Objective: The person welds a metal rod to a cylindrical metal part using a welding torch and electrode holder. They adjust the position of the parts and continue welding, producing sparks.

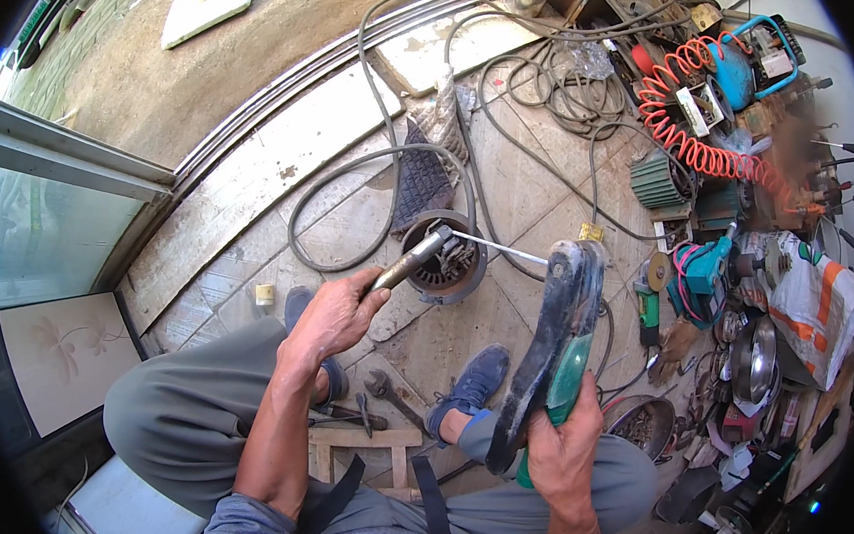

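Observation:
My left hand (335, 312) is closed around a brass-coloured welding electrode holder (412, 257). A thin, pale welding rod (501, 246) sticks out of its head toward the right. In my right hand (566, 441) is the green handle of a black hand-held welding shield (538, 361), seen nearly edge-on. The rod's far end meets the shield's upper edge in the picture; whether they touch I cannot tell. Below the electrode holder's head, a round metal housing (476, 286) stands on the floor with dark metal pieces inside.
Cables (310, 248) loop across the tiled floor (351, 216). Near my feet lie an adjustable wrench (389, 395) and a small wooden stool (363, 439). At right are an angle grinder (648, 310), a metal bowl (664, 411), an orange coiled hose (660, 115) and a white sack (820, 313).

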`<state>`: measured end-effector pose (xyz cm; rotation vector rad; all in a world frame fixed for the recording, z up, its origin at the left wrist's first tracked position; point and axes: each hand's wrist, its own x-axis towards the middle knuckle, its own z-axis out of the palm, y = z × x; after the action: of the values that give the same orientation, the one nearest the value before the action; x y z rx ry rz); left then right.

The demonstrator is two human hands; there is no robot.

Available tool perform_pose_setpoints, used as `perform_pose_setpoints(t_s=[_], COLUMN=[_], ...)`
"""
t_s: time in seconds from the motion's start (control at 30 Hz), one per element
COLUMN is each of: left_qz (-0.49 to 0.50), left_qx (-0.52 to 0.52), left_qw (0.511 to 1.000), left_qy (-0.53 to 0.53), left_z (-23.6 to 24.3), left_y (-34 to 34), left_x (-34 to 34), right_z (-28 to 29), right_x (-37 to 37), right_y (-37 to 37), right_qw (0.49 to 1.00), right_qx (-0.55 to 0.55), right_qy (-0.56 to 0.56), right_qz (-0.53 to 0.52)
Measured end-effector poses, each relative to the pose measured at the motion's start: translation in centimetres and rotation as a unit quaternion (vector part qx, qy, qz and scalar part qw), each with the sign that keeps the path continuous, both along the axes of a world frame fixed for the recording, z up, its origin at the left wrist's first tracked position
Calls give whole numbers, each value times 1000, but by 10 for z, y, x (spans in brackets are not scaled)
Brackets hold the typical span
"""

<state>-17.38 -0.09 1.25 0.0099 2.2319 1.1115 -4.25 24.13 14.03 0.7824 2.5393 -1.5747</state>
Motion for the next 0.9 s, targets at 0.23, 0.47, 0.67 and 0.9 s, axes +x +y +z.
perform_pose_setpoints(t_s=[0.23,0.47,0.67,0.9], left_qz=[-17,-58,-105,-162], left_qx=[-25,-35,-43,-71], left_qw=[999,997,993,973], left_qy=[-28,-24,-35,-147], left_z=[10,1,-7,8], left_y=[2,-1,-6,1], left_x=[-4,-12,-23,-46], right_z=[5,74,-58,-248], right_x=[4,-21,-23,-22], right_y=[15,96,180,195], right_qw=[994,973,914,880], right_qx=[73,222,385,448], right_qy=[72,38,44,-89], right_qz=[-44,52,123,131])
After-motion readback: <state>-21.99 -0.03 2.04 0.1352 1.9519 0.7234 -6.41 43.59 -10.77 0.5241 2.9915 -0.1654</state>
